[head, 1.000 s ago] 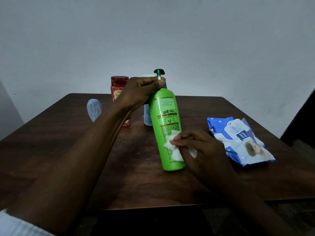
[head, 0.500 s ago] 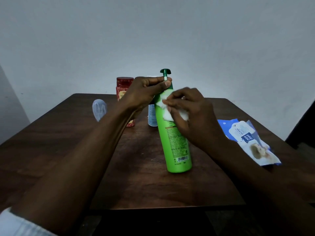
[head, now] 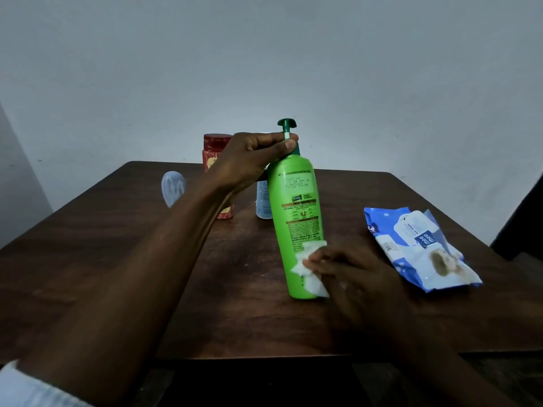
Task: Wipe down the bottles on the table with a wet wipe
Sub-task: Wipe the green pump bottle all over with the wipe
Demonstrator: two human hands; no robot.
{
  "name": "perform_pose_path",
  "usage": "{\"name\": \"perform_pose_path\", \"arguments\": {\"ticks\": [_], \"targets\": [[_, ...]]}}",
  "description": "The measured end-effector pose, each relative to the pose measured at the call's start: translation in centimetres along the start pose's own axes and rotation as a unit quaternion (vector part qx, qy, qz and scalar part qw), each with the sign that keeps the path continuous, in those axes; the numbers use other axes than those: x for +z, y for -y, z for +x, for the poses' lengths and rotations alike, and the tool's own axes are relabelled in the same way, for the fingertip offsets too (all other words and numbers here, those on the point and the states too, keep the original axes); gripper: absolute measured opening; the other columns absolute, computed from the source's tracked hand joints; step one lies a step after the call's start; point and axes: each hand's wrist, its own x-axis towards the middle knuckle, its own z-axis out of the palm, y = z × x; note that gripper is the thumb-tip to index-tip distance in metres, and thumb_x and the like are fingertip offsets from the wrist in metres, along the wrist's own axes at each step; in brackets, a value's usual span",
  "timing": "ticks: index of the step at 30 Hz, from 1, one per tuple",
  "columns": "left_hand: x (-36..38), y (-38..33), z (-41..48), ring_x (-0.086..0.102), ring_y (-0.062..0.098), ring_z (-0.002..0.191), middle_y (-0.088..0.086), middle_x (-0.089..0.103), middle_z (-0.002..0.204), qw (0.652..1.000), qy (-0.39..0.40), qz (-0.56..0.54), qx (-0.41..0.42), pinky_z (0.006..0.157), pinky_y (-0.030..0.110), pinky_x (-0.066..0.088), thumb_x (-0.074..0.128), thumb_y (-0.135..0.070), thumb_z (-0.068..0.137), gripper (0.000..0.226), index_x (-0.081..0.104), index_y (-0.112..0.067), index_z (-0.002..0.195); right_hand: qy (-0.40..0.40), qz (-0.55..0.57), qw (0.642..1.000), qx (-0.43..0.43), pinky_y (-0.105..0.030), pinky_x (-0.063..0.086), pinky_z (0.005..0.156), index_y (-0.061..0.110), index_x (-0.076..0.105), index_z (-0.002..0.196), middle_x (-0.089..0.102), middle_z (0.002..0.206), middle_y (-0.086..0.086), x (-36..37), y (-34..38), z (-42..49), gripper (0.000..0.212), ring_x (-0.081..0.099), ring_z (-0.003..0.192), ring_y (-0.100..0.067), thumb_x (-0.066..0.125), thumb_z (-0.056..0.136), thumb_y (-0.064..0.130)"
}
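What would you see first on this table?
The bright green bottle in the middle of the table, tilted a bit. The left hand grips its neck while the right hand presses a white wipe against its lower part. To the right lies a blue pack of wipes.

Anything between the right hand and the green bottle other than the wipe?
Nothing visible. The right hand holds the white wet wipe against the tall green plastic pump bottle near its base; the left hand grips the neck, above the wiped area.

Dim, bluish cast, wide-angle edge distortion
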Motion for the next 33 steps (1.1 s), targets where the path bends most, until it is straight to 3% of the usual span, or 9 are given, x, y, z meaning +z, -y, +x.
{"name": "perform_pose_path", "arguments": {"ticks": [4, 7, 11, 16, 19, 21, 24, 30, 33], "targets": [[0.1, -0.2, -0.1, 0.069, 0.017, 0.11, -0.002, 0.076, 0.112, 1.0, -0.001, 0.002, -0.001, 0.097, 0.042, 0.055, 0.069, -0.026, 0.092, 0.025, 0.074, -0.021, 0.116, -0.047, 0.036, 0.995, 0.082, -0.026, 0.051, 0.096, 0.013, 0.076, 0.108, 0.069, 0.112, 0.0, 0.0, -0.4, 3.5, 0.027, 0.065, 0.106, -0.006, 0.074, 0.085, 0.0], [0.0, -0.2, -0.1, 0.069, 0.017, 0.11, -0.002, 0.076, 0.112, 1.0, -0.003, 0.006, -0.001, 0.096, 0.043, 0.055, 0.07, -0.026, 0.091, 0.025, 0.075, -0.021, 0.115, -0.084, 0.018, 0.994, 0.073, -0.019, 0.05, 0.093, 0.012, 0.077, 0.106, 0.072, 0.106, -0.003, 0.1, -0.4, 6.9, 0.024, 0.065, 0.102, -0.002, 0.076, 0.084, 0.001], [0.1, -0.2, -0.3, 0.07, 0.018, 0.105, 0.003, 0.076, 0.11, 1.0, -0.009, -0.009, -0.002, 0.093, 0.039, 0.057, 0.071, -0.023, 0.09, 0.026, 0.075, -0.017, 0.115, -0.133, 0.001, 0.99, 0.039, -0.026, 0.052, 0.088, 0.009, 0.078, 0.101, 0.072, 0.1, -0.005, 0.9, 0.1, 10.2, 0.022, 0.066, 0.098, -0.016, 0.073, 0.083, -0.002], [-0.2, -0.4, -0.6, 0.071, 0.012, 0.095, 0.002, 0.077, 0.106, 1.0, -0.012, -0.006, 0.003, 0.083, 0.03, 0.057, 0.071, -0.023, 0.09, 0.025, 0.075, -0.017, 0.114, -0.043, -0.078, 0.995, -0.052, -0.03, 0.047, 0.095, 0.006, 0.077, 0.103, 0.072, 0.11, -0.005, 2.3, 0.8, 10.2, 0.028, 0.057, 0.106, -0.026, 0.069, 0.079, -0.007], [-0.4, -0.4, -0.6, 0.071, 0.015, 0.105, 0.001, 0.077, 0.109, 1.0, -0.007, -0.009, 0.001, 0.091, 0.035, 0.058, 0.071, -0.022, 0.09, 0.026, 0.074, -0.015, 0.115, 0.021, -0.087, 0.993, -0.081, -0.037, 0.048, 0.097, 0.007, 0.076, 0.107, 0.072, 0.116, -0.002, 2.2, 0.7, 7.9, 0.031, 0.055, 0.112, -0.027, 0.067, 0.08, -0.005], [-0.5, -0.4, -0.6, 0.07, 0.016, 0.108, 0.001, 0.077, 0.109, 1.0, -0.003, -0.009, -0.001, 0.095, 0.039, 0.056, 0.072, -0.022, 0.09, 0.025, 0.075, -0.017, 0.114, 0.028, -0.056, 0.994, -0.092, -0.034, 0.048, 0.098, 0.007, 0.077, 0.104, 0.073, 0.113, -0.001, 1.9, 0.4, 6.0, 0.029, 0.056, 0.11, -0.025, 0.066, 0.079, -0.005], [-0.6, -0.3, -0.6, 0.07, 0.015, 0.107, 0.0, 0.077, 0.109, 1.0, -0.002, -0.006, -0.002, 0.095, 0.039, 0.056, 0.072, -0.024, 0.09, 0.025, 0.075, -0.019, 0.114, -0.014, -0.003, 0.998, -0.068, -0.027, 0.047, 0.097, 0.007, 0.078, 0.097, 0.073, 0.107, 0.002, 1.1, -0.2, 3.9, 0.026, 0.061, 0.103, -0.021, 0.066, 0.08, -0.008], [0.1, -0.6, -0.9, 0.07, 0.016, 0.107, 0.0, 0.076, 0.11, 1.0, -0.001, -0.028, 0.0, 0.093, 0.038, 0.057, 0.072, -0.024, 0.089, 0.026, 0.075, -0.019, 0.114, -0.133, 0.044, 0.987, 0.082, -0.027, 0.053, 0.094, 0.007, 0.077, 0.103, 0.074, 0.108, 0.0, 0.2, 0.0, 7.4, 0.021, 0.068, 0.103, -0.008, 0.069, 0.087, -0.003], [0.3, -1.1, -1.1, 0.07, 0.015, 0.106, 0.002, 0.077, 0.109, 1.0, 0.004, -0.03, 0.002, 0.093, 0.037, 0.057, 0.071, -0.023, 0.089, 0.025, 0.075, -0.017, 0.114, -0.177, 0.027, 0.981, 0.072, -0.027, 0.053, 0.093, 0.009, 0.077, 0.102, 0.074, 0.105, 0.0, 0.3, 0.1, 10.2, 0.021, 0.068, 0.102, -0.007, 0.069, 0.086, -0.003]]}}
